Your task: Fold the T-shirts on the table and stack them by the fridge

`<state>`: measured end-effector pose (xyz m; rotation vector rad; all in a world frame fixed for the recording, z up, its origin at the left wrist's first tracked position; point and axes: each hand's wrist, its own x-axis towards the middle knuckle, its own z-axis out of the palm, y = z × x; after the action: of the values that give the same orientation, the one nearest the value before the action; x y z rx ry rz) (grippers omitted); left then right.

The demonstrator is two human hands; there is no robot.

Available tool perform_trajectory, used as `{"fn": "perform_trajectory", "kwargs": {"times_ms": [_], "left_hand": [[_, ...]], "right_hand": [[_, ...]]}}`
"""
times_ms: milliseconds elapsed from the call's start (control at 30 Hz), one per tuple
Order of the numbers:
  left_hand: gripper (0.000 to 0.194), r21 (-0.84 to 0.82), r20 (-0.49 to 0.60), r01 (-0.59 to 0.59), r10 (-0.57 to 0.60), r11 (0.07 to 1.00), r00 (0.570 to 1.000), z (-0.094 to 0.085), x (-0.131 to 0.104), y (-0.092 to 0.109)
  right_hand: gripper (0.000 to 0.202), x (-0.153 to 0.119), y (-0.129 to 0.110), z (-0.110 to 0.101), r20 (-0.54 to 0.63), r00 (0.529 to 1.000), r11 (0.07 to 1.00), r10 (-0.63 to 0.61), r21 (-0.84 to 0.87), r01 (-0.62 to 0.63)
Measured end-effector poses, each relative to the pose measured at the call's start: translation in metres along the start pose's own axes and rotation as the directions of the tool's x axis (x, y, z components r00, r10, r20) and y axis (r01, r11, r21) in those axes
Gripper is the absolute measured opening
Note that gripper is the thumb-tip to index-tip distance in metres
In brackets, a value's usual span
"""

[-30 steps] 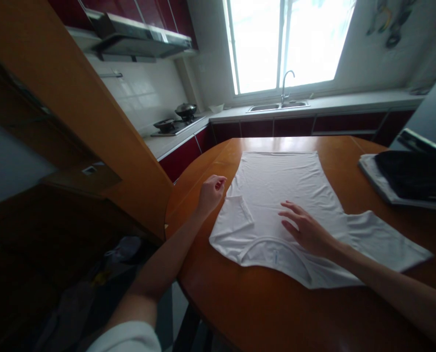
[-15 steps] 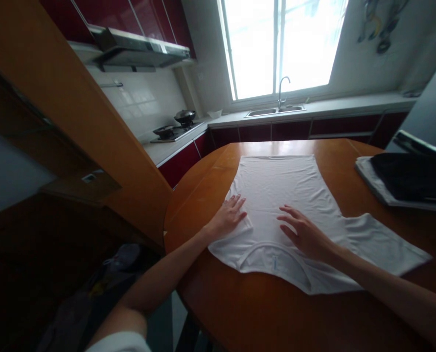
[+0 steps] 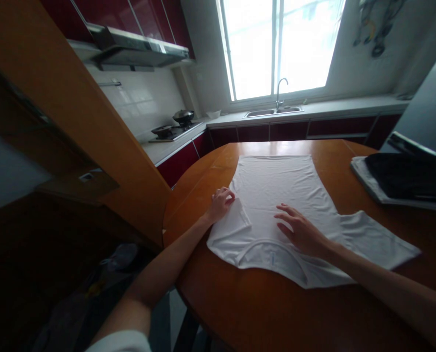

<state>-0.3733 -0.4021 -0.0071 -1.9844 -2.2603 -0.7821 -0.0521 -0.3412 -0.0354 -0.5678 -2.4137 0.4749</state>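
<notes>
A white T-shirt [image 3: 276, 181] lies spread on the wooden table, its neckline toward me and its hem toward the window. Its left sleeve is folded inward over the body, while the right sleeve [image 3: 379, 239] sticks out to the right. At the shirt's left edge, beside the folded sleeve, my left hand [image 3: 220, 204] is closed, thumb and forefinger pinching the cloth. My right hand [image 3: 302, 232] rests on or just over the shirt near the collar, open with fingers apart and holding nothing.
The round-ended wooden table [image 3: 203, 171] bears a stack of folded dark and light clothes [image 3: 408, 176] at the right. Beyond it are a counter with a sink [image 3: 272, 112] and a stove with pans [image 3: 183, 116]. A wooden partition [image 3: 129, 161] stands at the left.
My left hand has gone from lying flat on the folded sleeve to a pinch at the shirt's left edge, slightly left and away from me. My right hand has hardly moved.
</notes>
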Motion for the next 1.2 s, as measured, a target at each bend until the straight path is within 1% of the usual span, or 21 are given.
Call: {"fn": "perform_trajectory", "kwargs": {"times_ms": [67, 133, 167, 233, 267, 300, 333, 400, 467, 533, 600, 667, 767, 833, 933, 1033, 1133, 1200], "left_hand": [[0.007, -0.016, 0.002, -0.009, 0.009, 1.0, 1.0, 0.002, 0.001, -0.001], [0.013, -0.014, 0.013, -0.001, 0.001, 1.0, 1.0, 0.002, 0.003, -0.005], [0.016, -0.02, -0.002, 0.011, -0.011, 1.0, 1.0, 0.0, 0.005, -0.008], [0.02, -0.056, -0.091, 0.054, -0.059, 0.997, 0.994, -0.007, 0.01, -0.019], [0.022, -0.076, -0.136, 0.092, -0.102, 0.993, 0.985, -0.012, 0.013, -0.026], [0.023, -0.093, -0.159, 0.137, -0.151, 0.986, 0.976, -0.018, 0.015, -0.034], [0.024, -0.105, -0.154, 0.186, -0.2, 0.977, 0.968, -0.023, 0.017, -0.041], [0.021, -0.112, -0.075, 0.266, -0.275, 0.957, 0.958, -0.031, 0.017, -0.053], [0.019, -0.123, 0.009, 0.296, -0.297, 0.947, 0.955, -0.033, 0.013, -0.059], [0.021, -0.142, 0.077, 0.291, -0.283, 0.946, 0.956, -0.03, 0.01, -0.058], [0.022, -0.152, 0.145, 0.276, -0.254, 0.949, 0.956, -0.026, 0.007, -0.054], [0.023, -0.138, 0.179, 0.261, -0.235, 0.955, 0.955, -0.022, 0.006, -0.049], [0.024, -0.095, 0.153, 0.258, -0.242, 0.961, 0.958, -0.019, 0.006, -0.045], [0.024, -0.073, 0.135, 0.259, -0.247, 0.963, 0.959, -0.017, 0.005, -0.045], [0.024, -0.055, 0.122, 0.249, -0.241, 0.967, 0.963, -0.016, 0.004, -0.046], [0.024, -0.047, 0.111, 0.234, -0.227, 0.971, 0.967, -0.013, 0.004, -0.047], [0.023, -0.048, 0.099, 0.226, -0.22, 0.973, 0.97, -0.01, 0.004, -0.047], [0.023, -0.045, 0.099, 0.227, -0.222, 0.973, 0.97, -0.009, 0.003, -0.047]], "right_hand": [[0.027, 0.0, -0.001, -0.001, 0.008, 1.0, 1.0, 0.003, -0.004, -0.003], [0.027, 0.0, -0.003, -0.002, 0.015, 1.0, 1.0, 0.003, -0.004, -0.003], [0.027, 0.001, -0.003, -0.002, 0.017, 1.0, 1.0, 0.003, -0.003, -0.003], [0.027, 0.001, -0.003, -0.004, 0.02, 1.0, 1.0, 0.0, -0.002, 0.0], [0.027, 0.001, -0.003, -0.004, 0.019, 1.0, 1.0, -0.001, -0.001, 0.001], [0.027, 0.001, -0.003, -0.005, 0.016, 1.0, 1.0, -0.002, 0.001, 0.002], [0.027, 0.002, -0.002, -0.005, 0.015, 1.0, 1.0, -0.006, 0.004, 0.006], [0.027, 0.002, -0.004, -0.007, 0.022, 0.999, 1.0, -0.023, 0.008, 0.023], [0.027, 0.003, -0.01, -0.009, 0.053, 0.997, 0.998, -0.056, 0.013, 0.056], [0.027, 0.005, -0.019, -0.011, 0.109, 0.989, 0.995, -0.104, 0.018, 0.103], [0.026, 0.011, -0.031, -0.011, 0.177, 0.97, 0.986, -0.168, 0.012, 0.169], [0.025, 0.02, -0.042, -0.009, 0.254, 0.935, 0.967, -0.248, 0.004, 0.256], [0.028, 0.036, -0.051, 0.001, 0.383, 0.855, 0.929, -0.35, 0.023, 0.371], [0.032, 0.047, -0.052, 0.008, 0.445, 0.814, 0.917, -0.374, 0.046, 0.396], [0.04, 0.059, -0.054, 0.011, 0.478, 0.793, 0.914, -0.378, 0.057, 0.402], [0.042, 0.065, -0.06, 0.001, 0.464, 0.788, 0.901, -0.404, 0.051, 0.432], [0.038, 0.065, -0.068, -0.01, 0.459, 0.775, 0.885, -0.435, 0.06, 0.462], [0.032, 0.064, -0.073, -0.013, 0.483, 0.751, 0.878, -0.451, 0.09, 0.47]]}}
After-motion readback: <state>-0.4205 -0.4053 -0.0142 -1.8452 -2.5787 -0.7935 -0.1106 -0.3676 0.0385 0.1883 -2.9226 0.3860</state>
